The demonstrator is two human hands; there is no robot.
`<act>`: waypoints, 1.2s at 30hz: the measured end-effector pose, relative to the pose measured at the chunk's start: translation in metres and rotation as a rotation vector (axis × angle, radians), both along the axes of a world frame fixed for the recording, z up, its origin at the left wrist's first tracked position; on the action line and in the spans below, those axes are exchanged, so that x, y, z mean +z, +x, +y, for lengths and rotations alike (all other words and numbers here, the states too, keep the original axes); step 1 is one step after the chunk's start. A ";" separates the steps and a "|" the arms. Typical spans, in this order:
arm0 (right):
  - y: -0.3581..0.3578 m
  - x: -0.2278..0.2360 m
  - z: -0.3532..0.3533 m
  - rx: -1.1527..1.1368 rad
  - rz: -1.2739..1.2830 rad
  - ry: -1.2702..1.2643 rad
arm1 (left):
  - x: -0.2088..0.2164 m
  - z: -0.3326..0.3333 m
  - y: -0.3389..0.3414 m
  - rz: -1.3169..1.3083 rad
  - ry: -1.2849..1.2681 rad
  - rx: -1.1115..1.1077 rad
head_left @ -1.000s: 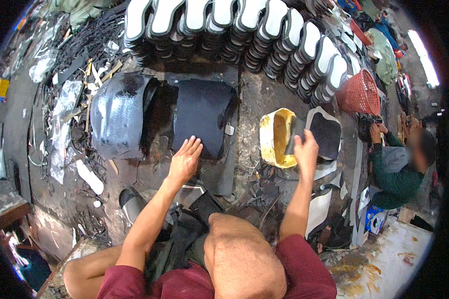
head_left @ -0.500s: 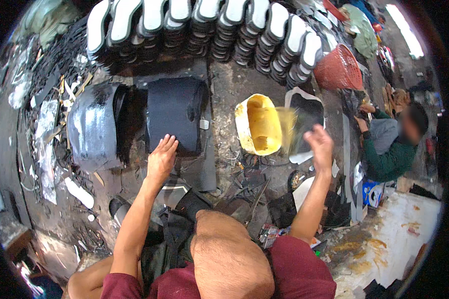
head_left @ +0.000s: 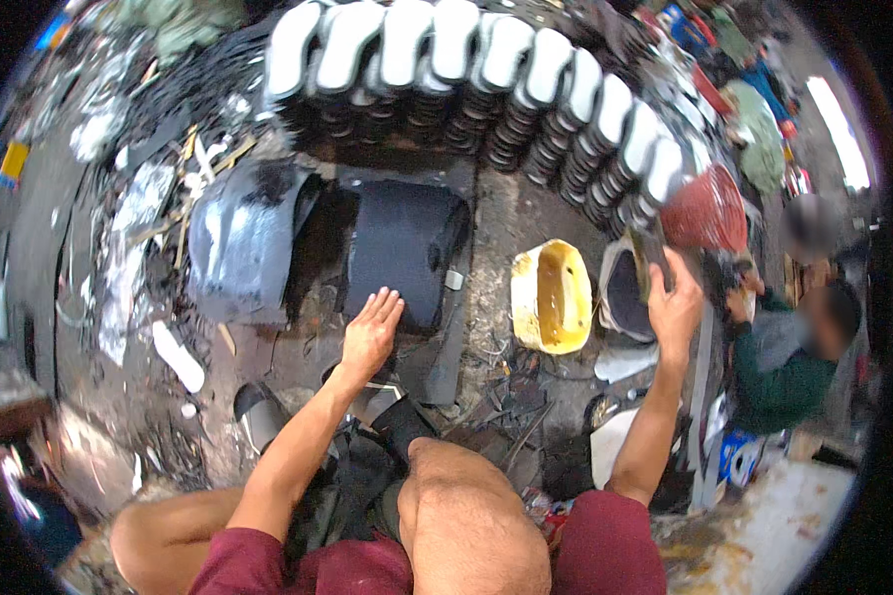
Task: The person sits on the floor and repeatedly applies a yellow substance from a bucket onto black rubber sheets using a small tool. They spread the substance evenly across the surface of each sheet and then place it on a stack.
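Left hand (head_left: 372, 332) lies flat, fingers spread, on near edge of dark sheet (head_left: 402, 253) on the ground. Right hand (head_left: 673, 305) w/ fingers loosely open, holding nothing, touching rim of dark-lined tub (head_left: 627, 297), just right of yellow tub (head_left: 554, 296). Grey sheet (head_left: 240, 238) left of dark one. Beyond: row of sole stacks (head_left: 486, 89) (white tops). Another person's hand (head_left: 739, 283) just right.

Bare floor (head_left: 486, 238) between black sheet (head_left: 402, 253) and yellow tub (head_left: 551, 297).
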State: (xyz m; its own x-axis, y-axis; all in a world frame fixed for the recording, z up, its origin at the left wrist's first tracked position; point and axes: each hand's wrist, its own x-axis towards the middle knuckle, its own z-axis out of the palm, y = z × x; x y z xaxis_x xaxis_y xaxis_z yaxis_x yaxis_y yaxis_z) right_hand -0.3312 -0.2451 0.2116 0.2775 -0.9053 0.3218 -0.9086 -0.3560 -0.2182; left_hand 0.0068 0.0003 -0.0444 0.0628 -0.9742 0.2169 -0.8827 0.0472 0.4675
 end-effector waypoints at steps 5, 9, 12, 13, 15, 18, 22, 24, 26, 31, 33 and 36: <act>0.173 -0.050 -0.007 0.322 -0.437 0.428 | -0.005 0.018 0.004 -0.006 0.034 0.048; 0.240 -0.189 0.007 0.224 -0.504 0.625 | 0.003 0.004 -0.009 0.068 0.014 0.013; 0.282 -0.212 0.067 0.059 -0.066 0.311 | -0.005 0.018 0.001 0.156 0.009 0.058; 0.294 -0.217 0.069 0.006 -0.053 0.314 | -0.003 0.021 0.003 0.178 0.011 0.052; 0.326 -0.210 0.041 0.104 -0.015 0.288 | -0.002 0.016 0.007 0.111 0.037 0.024; 0.349 -0.191 -0.021 0.596 0.065 0.336 | 0.001 0.009 -0.004 0.076 0.045 -0.043; 0.378 -0.189 0.045 1.236 0.574 0.447 | -0.004 0.017 -0.003 0.023 0.045 0.001; 0.366 -0.183 0.099 1.472 0.609 0.545 | -0.007 0.021 -0.003 0.169 0.341 0.025; 0.342 -0.192 0.094 1.530 0.253 0.499 | -0.005 0.008 0.005 0.090 0.192 0.029; 0.336 -0.168 -0.018 0.675 0.307 0.328 | 0.006 -0.011 0.006 0.034 0.096 -0.014; 0.330 -0.175 -0.008 0.749 0.386 0.341 | 0.008 -0.012 -0.001 0.010 0.091 0.017; 0.317 -0.195 0.048 0.968 0.344 0.368 | 0.012 -0.001 -0.020 0.066 0.060 0.077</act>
